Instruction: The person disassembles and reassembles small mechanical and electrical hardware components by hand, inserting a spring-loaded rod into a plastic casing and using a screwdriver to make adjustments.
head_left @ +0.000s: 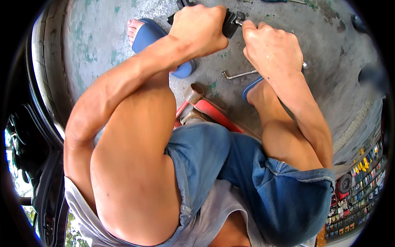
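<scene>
My left hand [201,29] is closed around a black part [231,24] at the top of the view, with pieces of it showing on both sides of the fist. A small metal fitting, like a bolt [238,20], sticks out of its right end. Beside that fitting is my right hand [273,47], its fingers curled and the index fingertip touching or nearly touching the metal. Whatever lies inside the right fist is hidden. On the floor, a silver L-shaped socket wrench [242,74] seems to run behind my right wrist.
Between my feet in blue slippers [149,36] stands a red metal frame [216,115] with a cylindrical end. A screwdriver [284,1] lies at the top edge. A vehicle's tyre [49,61] borders the left. Racks of small goods [358,193] stand at the lower right.
</scene>
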Tool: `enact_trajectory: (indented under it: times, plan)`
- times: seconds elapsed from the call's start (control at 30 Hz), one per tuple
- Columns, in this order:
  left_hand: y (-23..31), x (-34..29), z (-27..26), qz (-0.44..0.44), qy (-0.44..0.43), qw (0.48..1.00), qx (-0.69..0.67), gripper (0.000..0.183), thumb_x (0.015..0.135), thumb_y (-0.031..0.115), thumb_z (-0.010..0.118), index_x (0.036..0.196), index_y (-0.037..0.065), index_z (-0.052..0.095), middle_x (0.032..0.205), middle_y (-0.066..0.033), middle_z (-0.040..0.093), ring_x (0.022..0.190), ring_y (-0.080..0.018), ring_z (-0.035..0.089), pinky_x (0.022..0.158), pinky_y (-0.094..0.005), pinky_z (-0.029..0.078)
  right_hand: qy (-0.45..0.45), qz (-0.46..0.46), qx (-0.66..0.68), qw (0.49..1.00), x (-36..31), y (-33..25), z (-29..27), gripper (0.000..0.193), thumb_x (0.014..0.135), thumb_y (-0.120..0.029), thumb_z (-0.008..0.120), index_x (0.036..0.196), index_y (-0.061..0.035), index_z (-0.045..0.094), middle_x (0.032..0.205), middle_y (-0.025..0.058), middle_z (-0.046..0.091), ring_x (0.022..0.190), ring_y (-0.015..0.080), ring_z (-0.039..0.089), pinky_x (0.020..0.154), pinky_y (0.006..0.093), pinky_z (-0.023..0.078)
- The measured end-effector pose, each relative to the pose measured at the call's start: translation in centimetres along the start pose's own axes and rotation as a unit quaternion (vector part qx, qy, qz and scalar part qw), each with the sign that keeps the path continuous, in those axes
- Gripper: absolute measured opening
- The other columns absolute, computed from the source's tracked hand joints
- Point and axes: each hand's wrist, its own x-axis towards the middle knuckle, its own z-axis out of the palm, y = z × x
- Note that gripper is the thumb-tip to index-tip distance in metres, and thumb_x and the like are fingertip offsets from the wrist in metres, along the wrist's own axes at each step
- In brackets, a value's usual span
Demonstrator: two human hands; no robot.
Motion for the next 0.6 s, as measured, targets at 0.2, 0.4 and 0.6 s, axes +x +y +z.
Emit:
enact_trajectory:
  times: [0.2,0.4,0.6]
  plan:
    - [0.9,0.3,0.3,-0.025,-0.050,0.998,-0.015,0.023,0.072,0.018,0.065,0.086,0.000,0.068,0.079,-0.0278,0.069,0.079,-0.0435,0.070,0.076,-0.0517,0.057,-0.079,0.060,0.021,0.995,-0.8,-0.9,0.4,0.029,0.078,-0.012,0.064,0.105,-0.0027,0.067,0.086,0.0217,0.072,0.076,0.0409,0.073,0.066,0.0505,0.059]
    - [1.6,0.3,0.1,-0.029,-0.057,0.997,-0.042,0.021,0.073,0.017,0.065,0.084,-0.001,0.070,0.078,-0.0278,0.068,0.079,-0.0439,0.070,0.076,-0.0512,0.056,-0.018,0.062,0.018,0.998,-1.7,-0.3,1.7,0.017,0.089,-0.016,0.061,0.089,-0.0014,0.070,0.073,0.0180,0.070,0.064,0.0318,0.072,0.060,0.0436,0.056]
    - [2.7,-0.3,-0.7,-0.042,-0.045,0.996,-0.065,0.020,0.071,0.013,0.065,0.084,-0.002,0.071,0.079,-0.0289,0.068,0.080,-0.0443,0.069,0.075,-0.0505,0.056,0.023,0.059,0.036,0.997,-2.3,-0.7,1.0,0.017,0.083,-0.014,0.060,0.091,-0.0030,0.070,0.074,0.0201,0.071,0.065,0.0359,0.072,0.060,0.0476,0.057]
